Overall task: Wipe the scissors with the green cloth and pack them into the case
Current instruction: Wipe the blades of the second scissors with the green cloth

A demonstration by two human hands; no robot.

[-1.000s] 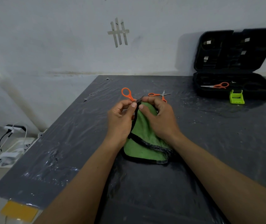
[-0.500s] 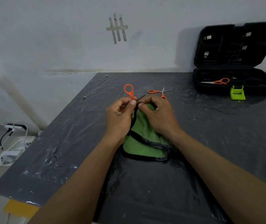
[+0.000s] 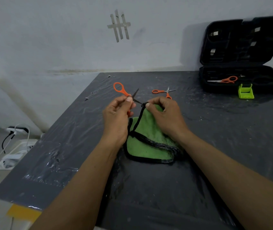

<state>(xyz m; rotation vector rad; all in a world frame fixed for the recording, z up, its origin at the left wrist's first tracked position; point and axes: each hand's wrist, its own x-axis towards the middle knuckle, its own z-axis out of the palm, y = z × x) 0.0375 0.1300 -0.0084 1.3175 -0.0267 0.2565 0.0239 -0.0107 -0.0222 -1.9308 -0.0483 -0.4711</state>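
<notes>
— What's over at the far left?
— On the floor there's a white power strip (image 3: 18, 130) with cables plugged in. Then the dark counter (image 3: 66, 146) begins, with a yellow tape patch (image 3: 23, 213) at its near corner.
— And the hands?
— The left hand (image 3: 117, 117) is curled round a pair of orange-handled scissors (image 3: 124, 92). The thumb presses near the pivot, and one finger loop sticks up above the knuckles. The blades are spread apart.
— Where's the cloth?
— The green cloth (image 3: 149, 141), black-edged, lies bunched on the counter between the two wrists. The right hand (image 3: 165, 117) pinches its upper corner between thumb and forefinger and holds it at the tip of the lower blade. Whether the tip is wrapped in the cloth or only touches it, I can't quite tell from here.
— Anything else out?
— A second pair (image 3: 161, 91) lies flat on the counter just beyond the right hand, blades open. At the far right, against the wall, the black case (image 3: 223, 87) stands open with its lid up, and a third pair (image 3: 227, 80) lies in its base. A small lime-green plastic piece (image 3: 246, 92) sits on the counter just in front of the case.
</notes>
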